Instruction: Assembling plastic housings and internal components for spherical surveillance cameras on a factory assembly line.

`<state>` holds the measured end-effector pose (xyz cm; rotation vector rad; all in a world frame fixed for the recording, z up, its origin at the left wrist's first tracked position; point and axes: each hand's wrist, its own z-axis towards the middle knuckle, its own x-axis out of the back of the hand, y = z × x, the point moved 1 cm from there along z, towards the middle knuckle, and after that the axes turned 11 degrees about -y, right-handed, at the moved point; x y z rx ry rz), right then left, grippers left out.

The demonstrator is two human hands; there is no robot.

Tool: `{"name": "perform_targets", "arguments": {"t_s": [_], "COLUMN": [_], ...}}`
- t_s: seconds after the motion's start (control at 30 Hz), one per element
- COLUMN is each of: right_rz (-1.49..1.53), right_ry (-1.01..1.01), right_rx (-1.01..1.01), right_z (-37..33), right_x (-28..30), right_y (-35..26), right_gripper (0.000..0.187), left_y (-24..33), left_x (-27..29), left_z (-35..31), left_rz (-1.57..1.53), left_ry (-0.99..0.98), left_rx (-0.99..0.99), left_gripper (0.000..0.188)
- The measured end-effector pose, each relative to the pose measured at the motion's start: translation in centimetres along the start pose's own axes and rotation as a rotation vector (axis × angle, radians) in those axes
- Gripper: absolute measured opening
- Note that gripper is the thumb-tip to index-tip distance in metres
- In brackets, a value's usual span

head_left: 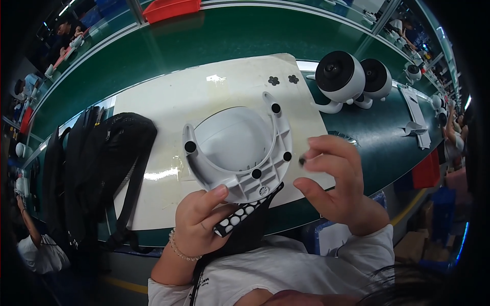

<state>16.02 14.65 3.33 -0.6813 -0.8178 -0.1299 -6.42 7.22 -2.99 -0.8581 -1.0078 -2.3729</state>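
My left hand [196, 224] grips a white plastic base [237, 186] by its near edge, thumb on top. The base is U-shaped, with its ribbed underside up and several black round pads [256, 174] in its recesses and on its two arms. A white rounded shell [229, 135] shows inside the curve. Under the base, the same hand also holds a black strip with white round spots [240, 217]. My right hand [337, 178] is raised to the right of the base, apart from it. A small dark pad [302, 160] is at its fingertips, thumb apart below; the exact hold is blurred.
A pale mat [153, 191] covers the green bench. Black bags [112, 148] lie at the left. Two white-and-black round devices [341, 77] stand at the back right. Two dark flower-shaped pieces [274, 80] rest on the mat. A red tray [171, 9] sits far off; people work nearby.
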Motion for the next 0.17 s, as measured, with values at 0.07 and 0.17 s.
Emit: {"name": "perform_targets", "arguments": {"t_s": [0.07, 0.17], "right_rz": [-0.058, -0.046], "right_ry": [-0.063, -0.173], "right_rx": [0.001, -0.014], "right_z": [0.6, 0.8], "right_x": [-0.2, -1.5], "right_y": [-0.6, -0.8], "right_gripper": [0.013, 0.013], "left_y": [0.1, -0.1], "left_x": [0.0, 0.0], "left_z": [-0.3, -0.1], "left_rz": [0.009, -0.021], "left_ry": [-0.060, -0.075], "left_rx": [0.032, 0.008], "left_gripper": [0.027, 0.031]}}
